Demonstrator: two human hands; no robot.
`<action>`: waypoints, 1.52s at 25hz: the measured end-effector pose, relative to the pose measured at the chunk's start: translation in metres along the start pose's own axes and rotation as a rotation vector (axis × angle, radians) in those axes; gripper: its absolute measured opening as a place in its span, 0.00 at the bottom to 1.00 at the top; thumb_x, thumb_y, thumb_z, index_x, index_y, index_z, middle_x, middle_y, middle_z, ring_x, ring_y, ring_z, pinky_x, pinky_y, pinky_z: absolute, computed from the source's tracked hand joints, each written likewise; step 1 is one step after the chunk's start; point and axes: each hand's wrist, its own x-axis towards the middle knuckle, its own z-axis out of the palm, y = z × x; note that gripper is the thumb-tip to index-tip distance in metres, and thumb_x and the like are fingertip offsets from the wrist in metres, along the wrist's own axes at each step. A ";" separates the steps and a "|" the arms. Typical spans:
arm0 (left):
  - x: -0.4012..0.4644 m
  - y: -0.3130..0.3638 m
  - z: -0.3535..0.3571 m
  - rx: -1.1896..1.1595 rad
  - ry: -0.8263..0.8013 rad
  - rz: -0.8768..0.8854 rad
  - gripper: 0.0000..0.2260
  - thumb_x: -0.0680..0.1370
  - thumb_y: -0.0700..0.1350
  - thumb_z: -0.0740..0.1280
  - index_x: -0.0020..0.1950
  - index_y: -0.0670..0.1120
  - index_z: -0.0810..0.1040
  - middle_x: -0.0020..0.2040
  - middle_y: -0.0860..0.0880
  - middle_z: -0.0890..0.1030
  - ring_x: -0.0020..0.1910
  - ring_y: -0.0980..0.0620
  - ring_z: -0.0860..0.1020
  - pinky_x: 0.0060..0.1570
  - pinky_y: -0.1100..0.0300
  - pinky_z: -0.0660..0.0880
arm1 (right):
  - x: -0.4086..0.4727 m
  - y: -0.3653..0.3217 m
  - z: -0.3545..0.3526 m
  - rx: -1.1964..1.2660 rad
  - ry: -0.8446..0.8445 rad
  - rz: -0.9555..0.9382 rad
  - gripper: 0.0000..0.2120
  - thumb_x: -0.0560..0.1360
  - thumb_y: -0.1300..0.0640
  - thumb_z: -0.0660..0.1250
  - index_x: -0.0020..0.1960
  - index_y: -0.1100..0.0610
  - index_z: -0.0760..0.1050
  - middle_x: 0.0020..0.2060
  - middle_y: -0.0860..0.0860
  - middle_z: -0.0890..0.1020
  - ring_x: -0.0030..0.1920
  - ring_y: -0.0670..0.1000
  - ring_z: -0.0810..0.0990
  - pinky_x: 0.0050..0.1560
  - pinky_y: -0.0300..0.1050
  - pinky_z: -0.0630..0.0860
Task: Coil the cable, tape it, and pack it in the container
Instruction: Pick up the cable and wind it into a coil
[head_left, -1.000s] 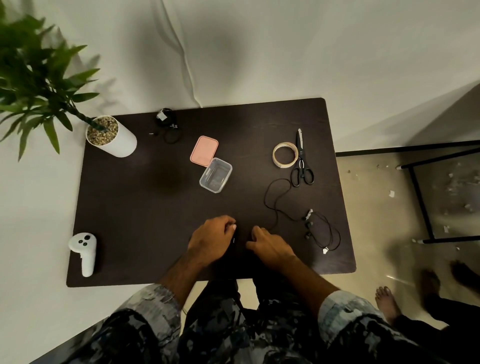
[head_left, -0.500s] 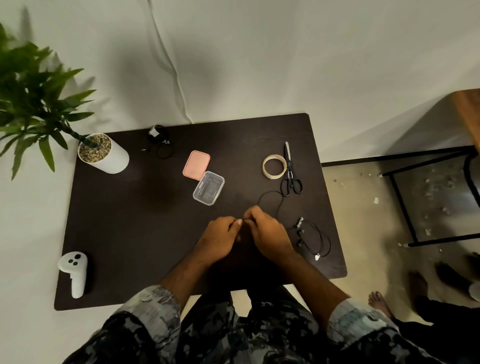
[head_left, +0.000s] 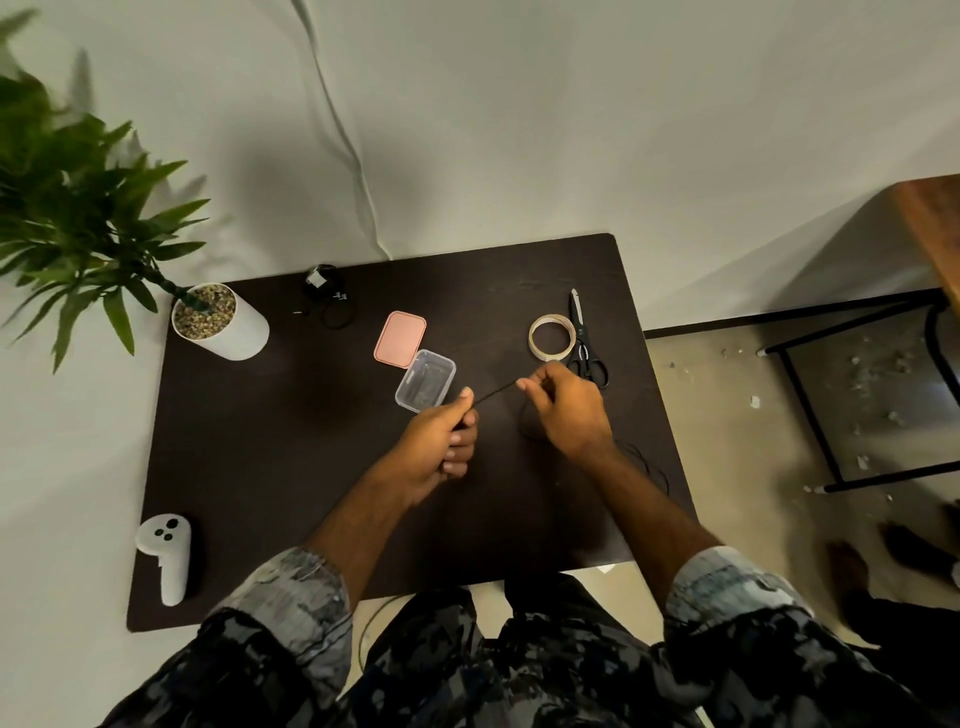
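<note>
Centre frame: left hand and right hand, both pinched closed, stretch the cable taut, rising rightward.

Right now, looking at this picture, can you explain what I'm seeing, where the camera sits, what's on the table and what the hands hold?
There is no machine here. The camera is worn on a person's head, looking down at their own arms. The left hand and right hand stretch a thin black cable between them. On the dark table lie a clear container, its pink lid, a tape roll, scissors, a potted plant and a white controller.
</note>
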 end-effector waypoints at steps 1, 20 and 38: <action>-0.001 0.003 -0.004 -0.129 -0.028 -0.009 0.19 0.85 0.57 0.60 0.37 0.50 0.70 0.27 0.53 0.62 0.22 0.58 0.59 0.22 0.64 0.56 | 0.000 0.003 -0.001 -0.002 -0.006 0.002 0.11 0.80 0.41 0.68 0.47 0.48 0.76 0.37 0.45 0.83 0.40 0.47 0.82 0.43 0.48 0.79; -0.011 0.006 0.016 0.383 0.252 0.466 0.14 0.86 0.42 0.60 0.47 0.44 0.83 0.41 0.44 0.84 0.39 0.48 0.82 0.41 0.53 0.82 | -0.036 -0.071 -0.033 0.041 -0.351 -0.442 0.09 0.78 0.64 0.72 0.54 0.53 0.83 0.45 0.43 0.87 0.46 0.38 0.84 0.50 0.29 0.77; -0.024 0.030 -0.005 -0.191 -0.201 0.039 0.16 0.87 0.52 0.54 0.42 0.48 0.70 0.27 0.54 0.66 0.21 0.60 0.60 0.24 0.65 0.51 | -0.024 -0.049 -0.032 0.006 -0.019 -0.284 0.08 0.82 0.50 0.68 0.53 0.52 0.84 0.41 0.40 0.82 0.43 0.42 0.81 0.47 0.43 0.79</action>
